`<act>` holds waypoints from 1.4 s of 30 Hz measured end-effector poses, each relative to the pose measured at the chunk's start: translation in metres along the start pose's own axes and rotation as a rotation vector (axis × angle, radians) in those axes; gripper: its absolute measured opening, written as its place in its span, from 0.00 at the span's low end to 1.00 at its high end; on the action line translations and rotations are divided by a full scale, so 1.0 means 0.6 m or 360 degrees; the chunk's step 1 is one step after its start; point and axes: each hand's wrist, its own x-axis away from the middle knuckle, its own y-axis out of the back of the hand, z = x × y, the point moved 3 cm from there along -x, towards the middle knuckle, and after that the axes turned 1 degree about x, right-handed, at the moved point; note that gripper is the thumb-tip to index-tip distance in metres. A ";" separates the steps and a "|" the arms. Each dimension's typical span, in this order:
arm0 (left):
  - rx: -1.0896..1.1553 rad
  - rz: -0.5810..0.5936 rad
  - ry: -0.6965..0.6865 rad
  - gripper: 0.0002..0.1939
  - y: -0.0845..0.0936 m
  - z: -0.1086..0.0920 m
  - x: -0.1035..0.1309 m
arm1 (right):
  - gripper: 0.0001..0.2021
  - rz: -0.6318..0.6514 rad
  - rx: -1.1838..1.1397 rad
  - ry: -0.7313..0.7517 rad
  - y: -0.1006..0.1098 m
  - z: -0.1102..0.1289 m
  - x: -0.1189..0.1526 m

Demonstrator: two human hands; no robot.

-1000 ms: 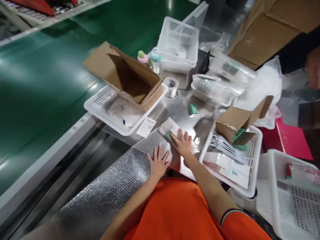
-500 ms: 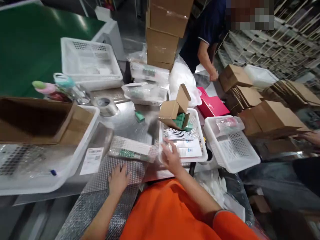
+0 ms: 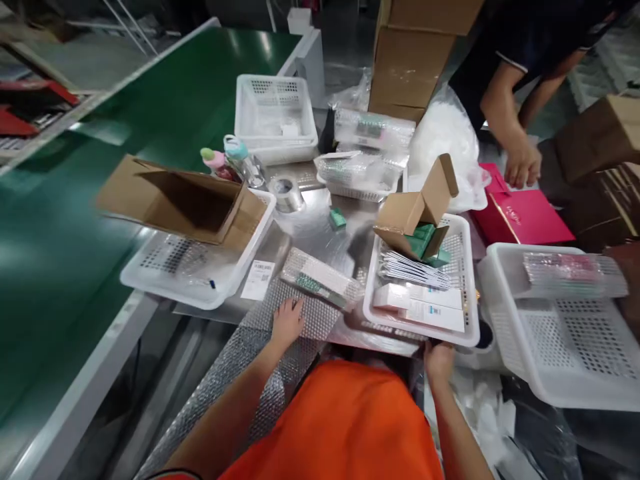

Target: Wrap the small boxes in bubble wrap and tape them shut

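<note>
My left hand (image 3: pixel 288 324) lies with fingers spread on a sheet of bubble wrap (image 3: pixel 267 380). Just beyond its fingertips is a bubble-wrapped package (image 3: pixel 320 279) with a green patterned part. My right hand (image 3: pixel 440 362) is at the near edge of a white basket (image 3: pixel 471 293); its fingers are hidden under the rim. Inside that basket are white boxes (image 3: pixel 434 313), a stack of white leaflets (image 3: pixel 415 270) and an open brown carton (image 3: pixel 400 213) holding green items.
A larger white basket (image 3: pixel 265 220) with an open carton (image 3: pixel 175 200) stands left, beside a green conveyor (image 3: pixel 75 207). Tape (image 3: pixel 287 193) lies behind. Right are another white basket (image 3: pixel 537 373) and a red box (image 3: pixel 530 217), under a co-worker's hand (image 3: pixel 523 162).
The view has swung left. My right hand has gone from over the white boxes to the basket's near edge. The co-worker's hand is now over the red box.
</note>
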 end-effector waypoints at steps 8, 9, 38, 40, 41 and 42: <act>0.0091 -0.0148 0.0264 0.33 0.011 0.056 -0.021 | 0.22 -0.0033 -0.0105 0.0564 0.036 -0.108 0.148; 0.0114 -0.0120 0.0261 0.34 0.012 0.062 -0.023 | 0.23 -0.0020 -0.0127 0.0710 0.033 -0.082 0.162; 0.0321 0.0102 0.0352 0.46 0.011 0.113 -0.033 | 0.20 0.0518 0.0924 0.1444 -0.094 0.407 0.169; 0.0303 0.0112 0.0342 0.46 0.008 0.113 -0.035 | 0.20 0.0480 0.0944 0.1310 -0.057 0.249 0.144; 0.0296 0.0111 0.0339 0.46 0.007 0.113 -0.036 | 0.20 0.0473 0.0931 0.1215 -0.039 0.168 0.131; 0.0292 0.0107 0.0336 0.46 0.006 0.112 -0.037 | 0.20 0.0425 0.0895 0.1138 -0.022 0.093 0.119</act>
